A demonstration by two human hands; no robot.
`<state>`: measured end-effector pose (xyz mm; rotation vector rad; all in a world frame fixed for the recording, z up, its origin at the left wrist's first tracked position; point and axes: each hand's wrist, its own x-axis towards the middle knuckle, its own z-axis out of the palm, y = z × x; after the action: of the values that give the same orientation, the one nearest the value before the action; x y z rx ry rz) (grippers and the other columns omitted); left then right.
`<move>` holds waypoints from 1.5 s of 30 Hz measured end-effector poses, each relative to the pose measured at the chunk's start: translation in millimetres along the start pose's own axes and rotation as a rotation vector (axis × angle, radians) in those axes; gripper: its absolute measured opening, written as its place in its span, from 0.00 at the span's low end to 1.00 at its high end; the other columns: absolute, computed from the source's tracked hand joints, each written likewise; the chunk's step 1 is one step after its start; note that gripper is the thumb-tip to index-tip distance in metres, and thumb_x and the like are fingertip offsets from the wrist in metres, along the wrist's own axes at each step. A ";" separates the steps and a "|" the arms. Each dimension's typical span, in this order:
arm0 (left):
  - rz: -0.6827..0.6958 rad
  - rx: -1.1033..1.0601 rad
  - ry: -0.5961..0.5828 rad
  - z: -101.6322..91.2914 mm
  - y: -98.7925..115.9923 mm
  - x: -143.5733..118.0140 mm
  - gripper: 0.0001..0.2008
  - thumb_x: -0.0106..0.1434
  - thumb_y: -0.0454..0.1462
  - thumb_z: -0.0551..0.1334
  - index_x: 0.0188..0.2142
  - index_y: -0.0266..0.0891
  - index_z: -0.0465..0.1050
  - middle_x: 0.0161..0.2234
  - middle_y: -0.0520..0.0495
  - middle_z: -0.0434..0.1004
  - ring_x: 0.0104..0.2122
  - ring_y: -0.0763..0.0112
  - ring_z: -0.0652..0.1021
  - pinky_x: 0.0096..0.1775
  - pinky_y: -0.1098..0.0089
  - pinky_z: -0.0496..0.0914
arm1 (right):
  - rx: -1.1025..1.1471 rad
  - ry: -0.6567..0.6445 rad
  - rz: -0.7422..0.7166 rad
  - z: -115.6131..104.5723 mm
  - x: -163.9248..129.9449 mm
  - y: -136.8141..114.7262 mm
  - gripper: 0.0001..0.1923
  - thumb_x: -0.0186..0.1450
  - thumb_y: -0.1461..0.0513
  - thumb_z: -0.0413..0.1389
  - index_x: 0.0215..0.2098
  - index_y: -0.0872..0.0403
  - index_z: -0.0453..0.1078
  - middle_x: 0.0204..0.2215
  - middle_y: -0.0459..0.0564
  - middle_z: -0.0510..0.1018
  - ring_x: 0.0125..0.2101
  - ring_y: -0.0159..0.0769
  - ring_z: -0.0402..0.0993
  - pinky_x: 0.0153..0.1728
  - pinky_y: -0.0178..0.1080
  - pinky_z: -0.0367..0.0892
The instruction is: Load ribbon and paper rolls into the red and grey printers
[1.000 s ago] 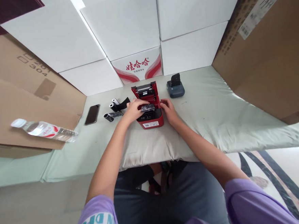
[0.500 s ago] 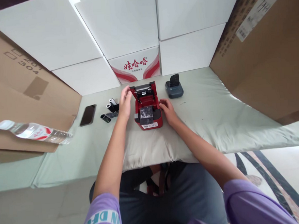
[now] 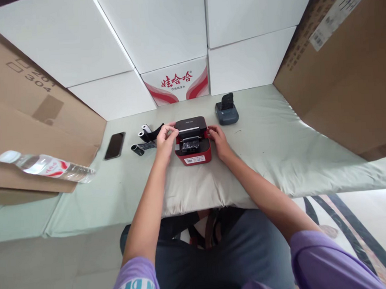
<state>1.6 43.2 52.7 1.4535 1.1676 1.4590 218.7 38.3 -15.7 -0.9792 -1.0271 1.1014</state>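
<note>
A small red printer (image 3: 194,155) with a black lid (image 3: 191,125) stands on the pale green padded mat (image 3: 279,156). The lid is tilted down over the body, with a strip of dark label tape showing under it. My left hand (image 3: 164,140) pinches the lid's left edge with thumb and fingers. My right hand (image 3: 218,139) rests against the printer's right side.
Two small rolls (image 3: 143,139) and a black phone (image 3: 114,145) lie left of the printer. A grey-blue small printer (image 3: 226,110) stands behind right. A water bottle (image 3: 45,166) lies on cardboard at left. White boxes and brown cartons wall the mat.
The printer's lid, upright and open before, has swung down toward the body under my left hand. My left hand moved from the tape to the lid. My right hand stayed beside the printer.
</note>
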 end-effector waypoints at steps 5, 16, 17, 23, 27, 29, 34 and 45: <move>-0.362 -0.240 -0.031 7.2 -13.7 -11.2 0.33 0.51 0.40 0.68 0.58 0.49 0.71 0.57 0.47 0.79 0.52 0.59 0.80 0.48 0.65 0.75 | 0.021 -0.017 0.023 0.7 -0.8 -2.2 0.28 0.61 0.37 0.58 0.49 0.46 0.68 0.52 0.51 0.79 0.54 0.44 0.76 0.60 0.49 0.69; -0.437 -0.427 -0.030 12.7 -22.6 -20.7 0.31 0.52 0.38 0.67 0.57 0.46 0.76 0.50 0.49 0.85 0.46 0.63 0.83 0.41 0.68 0.77 | 0.065 -0.105 0.079 2.8 0.7 -7.2 0.33 0.57 0.42 0.64 0.55 0.44 0.68 0.60 0.51 0.78 0.64 0.47 0.72 0.68 0.53 0.65; -0.429 -0.422 -0.033 12.1 -23.1 -20.7 0.30 0.52 0.38 0.67 0.57 0.45 0.76 0.51 0.49 0.85 0.46 0.62 0.83 0.42 0.67 0.77 | 0.062 -0.113 0.084 3.2 1.5 -7.6 0.32 0.56 0.44 0.64 0.55 0.44 0.68 0.60 0.50 0.78 0.63 0.46 0.72 0.68 0.53 0.65; -0.403 -0.406 -0.043 12.6 -22.8 -18.1 0.32 0.52 0.38 0.67 0.59 0.45 0.76 0.50 0.48 0.85 0.48 0.60 0.83 0.45 0.64 0.78 | 0.042 -0.098 0.128 7.5 10.2 -9.2 0.29 0.54 0.50 0.63 0.53 0.44 0.68 0.57 0.49 0.80 0.60 0.47 0.74 0.65 0.55 0.69; -0.355 -0.397 0.002 20.3 -18.5 -29.4 0.29 0.55 0.41 0.66 0.58 0.46 0.76 0.53 0.48 0.84 0.53 0.58 0.82 0.50 0.63 0.77 | -0.017 -0.024 0.122 6.4 -10.4 -18.3 0.29 0.58 0.46 0.63 0.54 0.46 0.69 0.59 0.54 0.77 0.62 0.50 0.72 0.66 0.56 0.66; -0.287 -0.390 0.049 24.9 -15.8 -45.2 0.25 0.58 0.43 0.65 0.56 0.46 0.76 0.55 0.48 0.83 0.58 0.58 0.79 0.56 0.62 0.75 | -0.080 -0.041 0.093 2.4 -34.0 -25.7 0.33 0.60 0.42 0.63 0.58 0.46 0.69 0.62 0.57 0.75 0.64 0.53 0.71 0.66 0.59 0.66; -0.249 -0.389 0.062 30.9 -11.9 -71.3 0.22 0.58 0.41 0.63 0.53 0.48 0.79 0.59 0.50 0.80 0.65 0.57 0.75 0.62 0.61 0.72 | -0.337 -0.258 -0.201 -5.8 -73.3 -41.8 0.48 0.55 0.48 0.74 0.69 0.45 0.64 0.66 0.59 0.71 0.66 0.63 0.66 0.69 0.66 0.59; -0.039 -0.496 0.174 58.4 -50.2 113.5 0.25 0.58 0.41 0.62 0.55 0.41 0.77 0.55 0.47 0.83 0.57 0.63 0.81 0.59 0.65 0.73 | -0.403 -0.179 -0.355 33.1 94.2 -42.3 0.44 0.55 0.46 0.72 0.65 0.49 0.68 0.61 0.59 0.78 0.62 0.62 0.71 0.67 0.63 0.64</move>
<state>47.4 171.4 35.8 0.9743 0.8421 1.7217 209.0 126.5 46.7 -0.9740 -1.5437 0.7080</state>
